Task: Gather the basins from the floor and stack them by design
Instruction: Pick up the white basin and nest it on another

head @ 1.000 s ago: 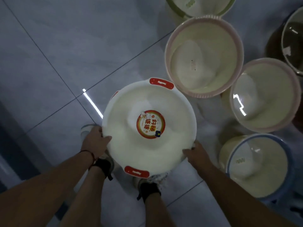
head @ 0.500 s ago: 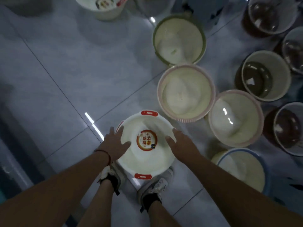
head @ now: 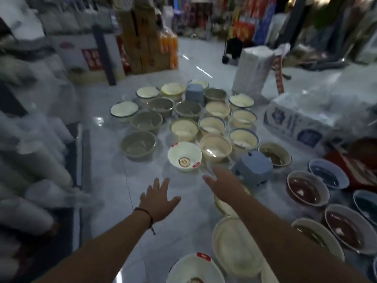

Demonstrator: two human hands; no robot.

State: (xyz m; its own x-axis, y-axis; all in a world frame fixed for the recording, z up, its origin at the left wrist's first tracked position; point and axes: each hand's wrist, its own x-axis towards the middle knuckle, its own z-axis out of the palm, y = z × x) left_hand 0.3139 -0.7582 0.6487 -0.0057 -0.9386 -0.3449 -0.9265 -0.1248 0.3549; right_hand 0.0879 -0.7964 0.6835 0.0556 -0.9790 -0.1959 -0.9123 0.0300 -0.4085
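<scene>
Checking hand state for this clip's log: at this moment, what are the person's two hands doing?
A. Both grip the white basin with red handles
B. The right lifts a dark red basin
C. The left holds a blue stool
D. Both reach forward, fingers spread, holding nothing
D: the left hand and right hand stretch out over the pale tiled floor, short of the white round plastic basin with red handles.

Bare forearms without sleeves; a thin dark cord bracelet circles the left wrist
</scene>
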